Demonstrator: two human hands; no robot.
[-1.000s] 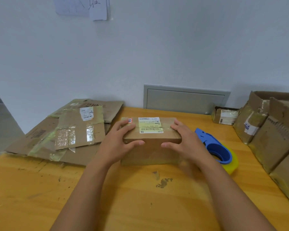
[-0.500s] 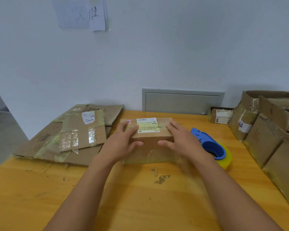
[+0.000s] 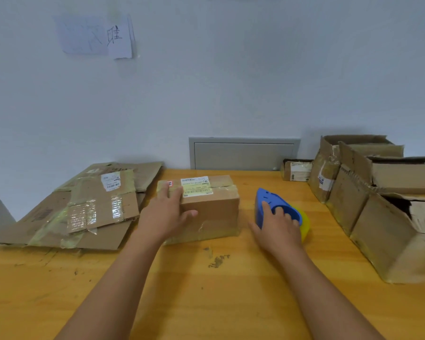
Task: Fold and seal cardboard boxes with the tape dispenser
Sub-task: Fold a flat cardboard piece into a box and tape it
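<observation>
A small closed cardboard box (image 3: pixel 214 207) with a white and yellow shipping label stands on the wooden table (image 3: pixel 206 290) in the middle. My left hand (image 3: pixel 167 214) lies over its left top edge, fingers on the lid and thumb against the front face. To the right of the box is a blue tape dispenser (image 3: pixel 275 204) with a yellow tape roll (image 3: pixel 304 224). My right hand (image 3: pixel 277 229) is on the dispenser, its fingers reaching into the blue ring; how firmly it grips I cannot tell.
Flattened taped cardboard sheets (image 3: pixel 84 207) are stacked at the left of the table. Several open worn boxes (image 3: pixel 378 207) line the right edge, and a small box (image 3: pixel 296 170) sits by the wall. A grey panel (image 3: pixel 243 153) is set in the wall behind.
My right hand left the box's right end and moved right onto the tape dispenser. My left hand stays on the box. The view has tilted upward.
</observation>
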